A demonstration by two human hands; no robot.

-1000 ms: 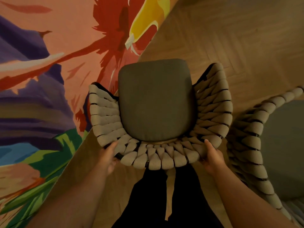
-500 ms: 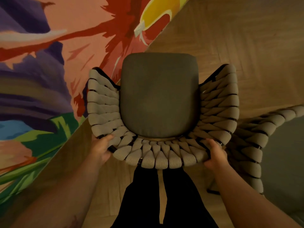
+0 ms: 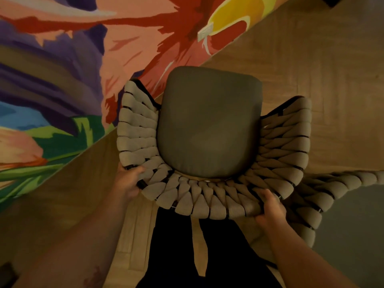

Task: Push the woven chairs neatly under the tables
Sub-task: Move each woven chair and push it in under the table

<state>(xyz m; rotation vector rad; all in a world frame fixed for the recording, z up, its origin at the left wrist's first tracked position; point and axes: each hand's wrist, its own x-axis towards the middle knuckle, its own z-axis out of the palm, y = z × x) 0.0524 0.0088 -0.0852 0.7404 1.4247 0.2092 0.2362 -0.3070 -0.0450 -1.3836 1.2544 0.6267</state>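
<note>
Beige woven chair [image 3: 195, 196] we grip with left hand [image 3: 127, 180] and right hand [image 3: 270, 206], fingers curled over its back; a skewed push risks clipping the neighbouring chair [image 3: 311, 204].

Dim, warm-lit room: mural wall, wood floor.
Painted wall [image 3: 62, 69] in pink, red, purple, green, with a small white plate [image 3: 205, 32]; herringbone wood floor [image 3: 311, 59].

one head view looks steeply down, close.
</note>
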